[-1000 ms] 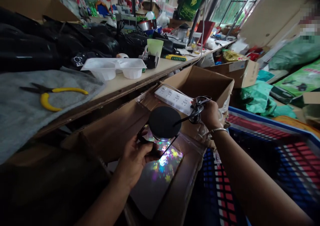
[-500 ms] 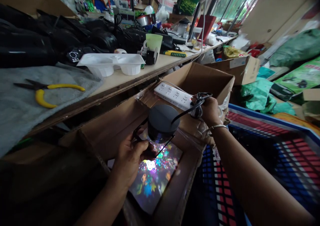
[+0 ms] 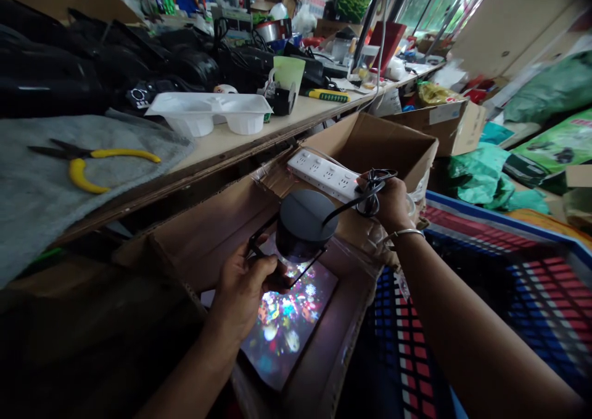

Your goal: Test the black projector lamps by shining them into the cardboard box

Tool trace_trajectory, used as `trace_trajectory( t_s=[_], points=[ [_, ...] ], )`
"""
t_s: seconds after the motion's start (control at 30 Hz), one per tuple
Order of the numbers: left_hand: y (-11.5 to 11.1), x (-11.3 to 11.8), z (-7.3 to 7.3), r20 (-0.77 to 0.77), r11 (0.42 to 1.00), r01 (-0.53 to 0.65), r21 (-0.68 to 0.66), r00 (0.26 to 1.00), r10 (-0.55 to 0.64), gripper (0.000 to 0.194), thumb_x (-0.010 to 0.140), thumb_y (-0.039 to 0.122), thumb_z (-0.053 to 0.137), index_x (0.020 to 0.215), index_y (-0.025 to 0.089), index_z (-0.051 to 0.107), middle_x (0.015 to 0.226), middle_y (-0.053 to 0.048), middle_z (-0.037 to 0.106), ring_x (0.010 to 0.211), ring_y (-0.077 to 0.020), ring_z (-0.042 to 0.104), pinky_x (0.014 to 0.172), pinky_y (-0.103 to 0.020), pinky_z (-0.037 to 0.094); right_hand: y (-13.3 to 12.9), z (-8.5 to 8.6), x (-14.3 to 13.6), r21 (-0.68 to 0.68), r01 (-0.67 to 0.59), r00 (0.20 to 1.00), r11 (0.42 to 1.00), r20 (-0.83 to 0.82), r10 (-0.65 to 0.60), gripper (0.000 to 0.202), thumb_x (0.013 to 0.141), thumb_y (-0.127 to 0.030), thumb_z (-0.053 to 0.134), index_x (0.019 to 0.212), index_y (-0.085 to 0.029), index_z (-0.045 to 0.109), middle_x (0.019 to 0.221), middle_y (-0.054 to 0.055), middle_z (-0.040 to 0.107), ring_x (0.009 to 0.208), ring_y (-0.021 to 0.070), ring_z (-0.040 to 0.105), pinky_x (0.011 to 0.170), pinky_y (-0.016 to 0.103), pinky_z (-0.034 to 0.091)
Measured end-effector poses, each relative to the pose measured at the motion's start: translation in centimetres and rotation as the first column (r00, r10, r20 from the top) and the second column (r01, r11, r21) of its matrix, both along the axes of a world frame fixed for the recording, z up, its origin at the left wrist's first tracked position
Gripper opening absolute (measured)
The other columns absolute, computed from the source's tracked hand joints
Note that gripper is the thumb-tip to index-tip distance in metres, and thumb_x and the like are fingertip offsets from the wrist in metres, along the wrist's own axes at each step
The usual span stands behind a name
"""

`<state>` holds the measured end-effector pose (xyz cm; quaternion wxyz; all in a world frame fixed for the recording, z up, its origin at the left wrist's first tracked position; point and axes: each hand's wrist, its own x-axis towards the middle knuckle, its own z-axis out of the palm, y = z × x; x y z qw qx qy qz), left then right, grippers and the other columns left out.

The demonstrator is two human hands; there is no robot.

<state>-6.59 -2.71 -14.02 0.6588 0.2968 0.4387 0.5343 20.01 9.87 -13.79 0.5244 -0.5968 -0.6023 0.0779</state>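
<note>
My left hand [image 3: 247, 283] is closed round the bracket of a black round projector light [image 3: 308, 221], which points down. Its coloured snowflake and figure patterns fall on a white sheet [image 3: 272, 363] inside a cardboard box. From the lamp's back a black cable runs to a coiled bundle [image 3: 369, 202] at my right hand [image 3: 392, 202]. My right fingers are closed at the near end of a white power strip [image 3: 319, 171], gripping the cable's plug, which is mostly hidden by the fingers and coil.
Left of the box [image 3: 210, 224] runs a workbench with yellow-handled pliers [image 3: 87, 160], a white plastic tray [image 3: 210, 105] and black lamp parts [image 3: 50, 73]. A second open carton [image 3: 393, 138] stands beyond. On the right is a blue and red plastic basket [image 3: 499, 221].
The projected patterns on the sheet have changed in shape and colour, now with clearer white snowflakes. Both hands keep their holds; the whole view has shifted slightly.
</note>
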Motion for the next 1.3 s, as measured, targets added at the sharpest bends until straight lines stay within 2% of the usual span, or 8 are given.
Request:
trace_trajectory(
  t_s=[0.27,0.77,0.93,1.13,1.3],
  points=[
    [0.03,0.05,0.14,0.014,1.0,0.009,0.012,1.0,-0.009,0.041,0.069,0.021,0.062,0.105,0.017,0.045,0.058,0.002,0.061,0.05,-0.0128,0.058,0.046,-0.022,0.048,-0.07,0.21,-0.32,-0.008,0.07,0.997,0.998,0.038,-0.07,0.01,0.065,-0.022,0.058,0.067,-0.017,0.066,0.067,0.004,0.068,0.062,0.0172,0.06,0.058,0.027,0.046],
    [0.13,0.01,0.17,0.03,1.0,0.029,-0.007,0.999,-0.029,0.042,0.068,0.021,0.062,0.105,0.016,0.043,0.058,0.002,0.06,0.048,-0.0135,0.057,0.043,-0.022,0.047,0.06,0.19,-0.25,-0.011,0.072,0.996,0.997,0.062,-0.071,0.009,0.064,-0.022,0.058,0.065,-0.016,0.065,0.064,0.004,0.065,0.061,0.0176,0.058,0.057,0.028,0.044],
    [0.11,0.05,0.21,0.038,0.999,0.052,-0.001,0.998,-0.052,0.041,0.068,0.023,0.061,0.104,0.017,0.043,0.057,0.002,0.06,0.049,-0.0142,0.058,0.043,-0.022,0.046,0.15,0.08,-0.12,0.007,0.077,0.991,0.997,0.106,-0.077,0.012,0.066,-0.027,0.059,0.063,-0.016,0.064,0.062,0.004,0.064,0.061,0.0182,0.058,0.058,0.029,0.044],
    [0.12,-0.04,0.16,0.029,0.998,0.058,-0.001,0.998,-0.058,0.041,0.068,0.022,0.061,0.105,0.018,0.043,0.058,0.002,0.06,0.048,-0.0147,0.058,0.043,-0.023,0.047,0.31,-0.18,0.0,-0.012,0.086,0.994,0.996,0.073,-0.085,0.017,0.066,-0.032,0.06,0.064,-0.016,0.065,0.064,0.005,0.065,0.061,0.0185,0.058,0.056,0.029,0.044],
    [0.11,-0.11,0.12,0.035,0.998,0.057,-0.005,0.998,-0.057,0.041,0.068,0.021,0.061,0.104,0.017,0.043,0.059,0.001,0.06,0.048,-0.0148,0.058,0.043,-0.024,0.047,0.34,-0.23,-0.02,0.02,0.083,0.993,0.996,0.086,-0.085,0.015,0.066,-0.029,0.058,0.064,-0.016,0.065,0.064,0.004,0.065,0.062,0.0185,0.059,0.058,0.029,0.044]
  ],
)
